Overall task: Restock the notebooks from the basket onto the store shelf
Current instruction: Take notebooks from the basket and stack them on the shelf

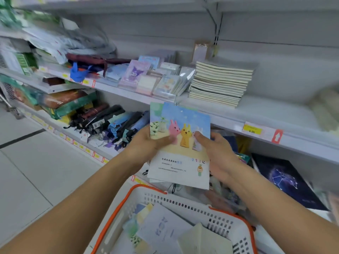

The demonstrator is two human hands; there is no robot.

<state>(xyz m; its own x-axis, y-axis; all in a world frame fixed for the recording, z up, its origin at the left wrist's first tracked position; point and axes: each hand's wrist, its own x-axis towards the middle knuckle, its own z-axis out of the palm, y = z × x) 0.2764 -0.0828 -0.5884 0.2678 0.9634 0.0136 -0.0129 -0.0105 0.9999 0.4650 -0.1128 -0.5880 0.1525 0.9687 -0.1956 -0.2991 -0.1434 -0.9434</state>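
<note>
Both hands hold a small stack of notebooks (180, 143) above the basket (183, 204) and in front of the shelf (229, 123). The left hand (146, 145) grips the stack's left edge, its fingers closed behind it and the thumb pressed on the top cover; the right hand (218, 153) grips the right edge the same way, thumb on the cover by the cartoon rabbits. The stack seems to be two or three notebooks, fanned slightly, though blur makes the count unsure. More notebooks (165, 230) lie loose in the white, orange-rimmed basket below. On the shelf, a tall pile of cream notebooks (220, 83) sits just above the held stack, with small packs (146, 76) to its left. Lower left, folded umbrellas (113, 121) lie in a row; lower right, a dark book (286, 178) with a constellation leans under the shelf.
</note>
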